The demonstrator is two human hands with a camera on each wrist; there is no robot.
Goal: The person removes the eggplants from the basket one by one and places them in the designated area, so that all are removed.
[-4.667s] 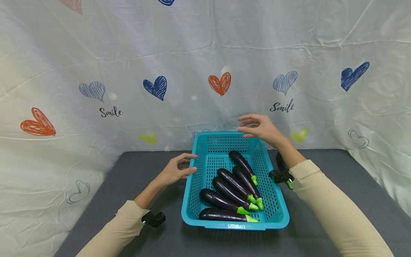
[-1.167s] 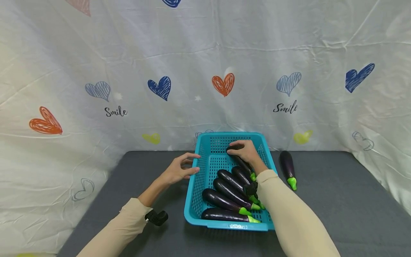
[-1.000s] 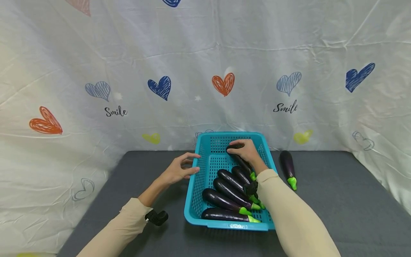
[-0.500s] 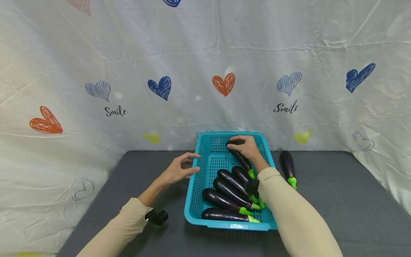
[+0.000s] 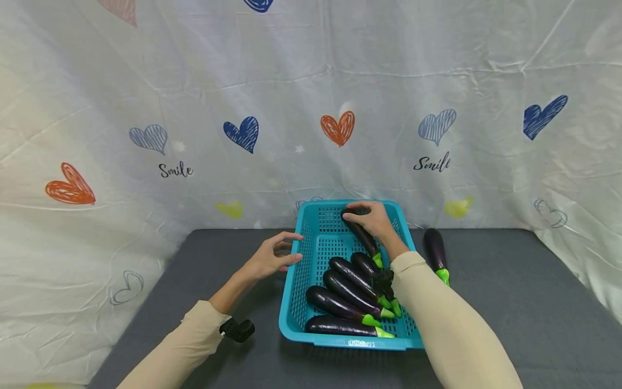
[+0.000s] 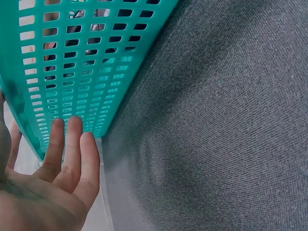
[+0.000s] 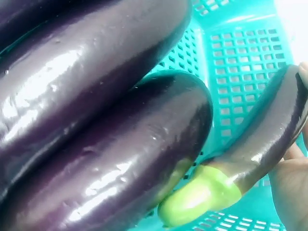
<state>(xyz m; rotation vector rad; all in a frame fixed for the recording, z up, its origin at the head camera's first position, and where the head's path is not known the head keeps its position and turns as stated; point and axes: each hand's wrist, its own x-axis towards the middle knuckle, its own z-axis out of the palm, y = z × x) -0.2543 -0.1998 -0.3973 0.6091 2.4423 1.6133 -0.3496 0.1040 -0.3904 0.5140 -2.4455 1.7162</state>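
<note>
A teal plastic basket holds several dark purple eggplants with green stems. At its back right, the right hand grips the far end of one eggplant, whose stem points toward the near side. In the right wrist view that eggplant slants up to the right hand at the edge. The left hand, fingers spread and relaxed, is at the basket's left rim. In the left wrist view the left hand has its fingers extended beside the basket's perforated wall.
Another eggplant lies on the dark grey table to the right of the basket, partly behind the right sleeve. A pale curtain with printed hearts hangs behind the table.
Over the last second the right hand and its eggplant have shifted slightly toward the back of the basket. Earlier that hand was raised above the right rim, holding nothing. The left hand stays at the rim.
</note>
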